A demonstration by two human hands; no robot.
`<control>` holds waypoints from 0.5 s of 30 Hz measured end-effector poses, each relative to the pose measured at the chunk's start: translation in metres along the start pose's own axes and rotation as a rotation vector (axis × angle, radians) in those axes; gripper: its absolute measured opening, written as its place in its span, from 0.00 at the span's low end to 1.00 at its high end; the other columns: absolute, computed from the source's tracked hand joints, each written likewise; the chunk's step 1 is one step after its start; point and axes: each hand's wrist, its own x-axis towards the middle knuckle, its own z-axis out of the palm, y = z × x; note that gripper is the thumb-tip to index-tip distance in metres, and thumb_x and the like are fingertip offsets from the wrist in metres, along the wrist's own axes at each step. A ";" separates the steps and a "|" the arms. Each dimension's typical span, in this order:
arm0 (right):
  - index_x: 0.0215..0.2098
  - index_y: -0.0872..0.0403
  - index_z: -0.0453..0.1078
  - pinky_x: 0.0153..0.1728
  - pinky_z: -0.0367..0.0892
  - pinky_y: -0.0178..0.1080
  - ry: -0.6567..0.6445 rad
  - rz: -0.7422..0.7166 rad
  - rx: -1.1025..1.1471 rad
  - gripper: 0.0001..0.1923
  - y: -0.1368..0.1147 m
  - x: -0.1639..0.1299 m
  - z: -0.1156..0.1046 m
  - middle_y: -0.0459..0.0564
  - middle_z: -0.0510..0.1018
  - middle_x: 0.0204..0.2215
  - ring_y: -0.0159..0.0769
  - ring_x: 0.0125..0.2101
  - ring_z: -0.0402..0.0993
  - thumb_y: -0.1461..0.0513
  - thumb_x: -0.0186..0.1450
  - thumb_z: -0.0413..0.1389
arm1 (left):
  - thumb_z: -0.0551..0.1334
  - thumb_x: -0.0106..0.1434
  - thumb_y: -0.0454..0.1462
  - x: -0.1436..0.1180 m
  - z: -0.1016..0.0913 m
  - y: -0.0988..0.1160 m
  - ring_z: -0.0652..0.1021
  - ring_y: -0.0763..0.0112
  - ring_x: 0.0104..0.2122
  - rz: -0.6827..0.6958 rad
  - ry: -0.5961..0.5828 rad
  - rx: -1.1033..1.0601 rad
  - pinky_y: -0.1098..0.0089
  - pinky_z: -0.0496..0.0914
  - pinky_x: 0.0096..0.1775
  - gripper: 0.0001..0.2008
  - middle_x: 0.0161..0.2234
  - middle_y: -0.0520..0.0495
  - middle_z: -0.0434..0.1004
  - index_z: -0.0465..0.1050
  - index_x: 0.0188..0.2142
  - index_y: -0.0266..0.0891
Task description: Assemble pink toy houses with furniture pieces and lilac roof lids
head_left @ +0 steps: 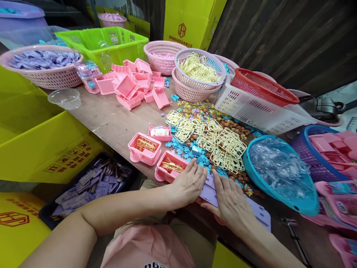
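A long purple plastic panel (210,191) lies under both my hands at the front edge of the table, with pink plastic partly visible beneath it. My left hand (191,182) holds its left end, fingers laid over the top; the thumb is hidden. My right hand (232,195) grips the panel farther right, fingers across the top and thumb at the near side. Left of my hands stand a pink box (158,174) with cream-coloured pieces inside and a second pink box (145,149) with orange-tan pieces. Behind them sits a small pink tray (168,138) holding a printed packet.
Cream frames (228,143) and small blue pieces (181,149) lie beyond my hands. A turquoise basin (314,197) of clear parts stands right, near a metal wrench (295,238). Pink boxes (128,87), a green basket (83,46) and a white crate (251,108) are farther back.
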 end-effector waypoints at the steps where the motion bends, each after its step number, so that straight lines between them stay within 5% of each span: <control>1: 0.63 0.65 0.43 0.40 0.64 0.54 0.005 0.024 -0.033 0.41 -0.001 -0.001 0.000 0.66 0.70 0.42 0.55 0.40 0.67 0.46 0.63 0.46 | 0.48 0.62 0.30 0.000 0.000 0.000 0.70 0.54 0.51 -0.004 0.001 0.004 0.52 0.50 0.59 0.22 0.48 0.27 0.70 0.57 0.55 0.18; 10: 0.61 0.61 0.47 0.42 0.64 0.52 -0.001 0.036 0.083 0.38 -0.001 -0.001 0.005 0.64 0.67 0.43 0.54 0.42 0.65 0.45 0.62 0.46 | 0.55 0.61 0.39 0.006 -0.009 0.008 0.69 0.51 0.49 0.003 -0.058 -0.042 0.51 0.56 0.55 0.26 0.46 0.28 0.69 0.57 0.53 0.20; 15: 0.65 0.61 0.36 0.44 0.64 0.52 0.013 0.042 0.070 0.41 -0.004 -0.004 0.001 0.63 0.67 0.45 0.53 0.43 0.65 0.47 0.64 0.45 | 0.60 0.58 0.43 0.007 -0.010 0.011 0.70 0.52 0.44 -0.035 -0.054 -0.046 0.56 0.63 0.46 0.30 0.44 0.31 0.68 0.58 0.52 0.22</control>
